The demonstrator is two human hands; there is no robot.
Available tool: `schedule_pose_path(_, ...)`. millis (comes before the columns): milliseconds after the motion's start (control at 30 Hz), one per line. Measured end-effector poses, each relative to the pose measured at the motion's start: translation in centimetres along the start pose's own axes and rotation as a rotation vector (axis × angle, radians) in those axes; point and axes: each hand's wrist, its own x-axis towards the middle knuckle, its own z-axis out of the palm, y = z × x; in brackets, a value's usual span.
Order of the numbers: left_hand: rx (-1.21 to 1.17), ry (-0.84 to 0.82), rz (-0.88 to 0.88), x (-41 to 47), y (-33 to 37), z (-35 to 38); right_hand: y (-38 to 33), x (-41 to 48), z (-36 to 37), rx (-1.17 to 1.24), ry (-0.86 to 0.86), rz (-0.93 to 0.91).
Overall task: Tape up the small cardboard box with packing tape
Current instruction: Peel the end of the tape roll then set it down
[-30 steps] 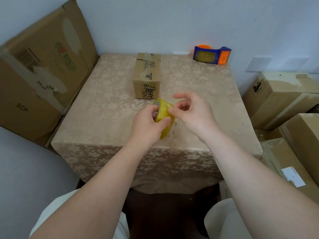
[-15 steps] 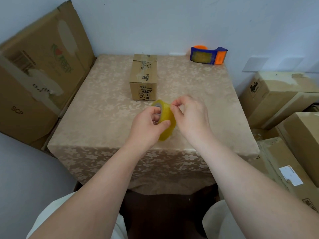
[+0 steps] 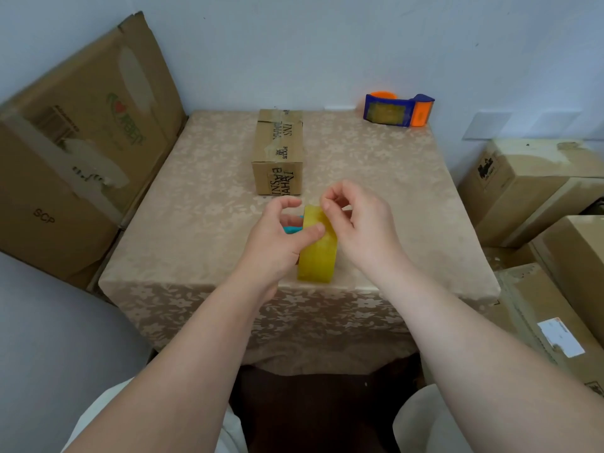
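Observation:
A small cardboard box (image 3: 278,152) with black print and old tape strips lies on the table (image 3: 202,204), toward the back centre. In front of it I hold a yellow roll of packing tape (image 3: 318,253) upright above the table's near edge. My left hand (image 3: 277,243) grips the roll, thumb on its rim and fingers in the core, where something blue shows. My right hand (image 3: 356,227) has its fingertips pinched at the top of the roll's outer surface. Whether a tape end is lifted cannot be seen.
A blue and orange tape dispenser (image 3: 398,109) sits at the table's back right corner. A large flattened carton (image 3: 75,152) leans against the wall on the left. Several stacked cardboard boxes (image 3: 539,191) stand to the right of the table.
The roll has turned so its wide yellow face points toward me and sits lower. My right fingers have moved along its top rim; the left hand's grip has shifted.

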Motion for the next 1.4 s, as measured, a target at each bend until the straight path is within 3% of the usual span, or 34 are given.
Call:
schedule_pose_path(233,0.007,-0.038,0.063,0.0,0.3,-0.4,-0.2,0.3,-0.3,0.103,-0.106,0.06)
schedule_pose_path(500,-0.014,0.109,0.146,0.6,0.2,-0.4,-0.6,0.0,-0.7,0.143,-0.176,0.1)
schedule_pose_path(700,-0.101,0.119,0.084,0.6,0.1,0.0,-0.5,0.1,-1.2,0.258,-0.143,0.211)
schedule_pose_path(900,-0.191,0.129,0.0,0.3,0.7,0.3,-0.6,0.0,-1.1,0.227,-0.147,0.164)
schedule_pose_path(1400,-0.233,0.11,-0.056,0.2,1.0,0.3,-0.6,0.1,-1.1,0.195,-0.123,0.286)
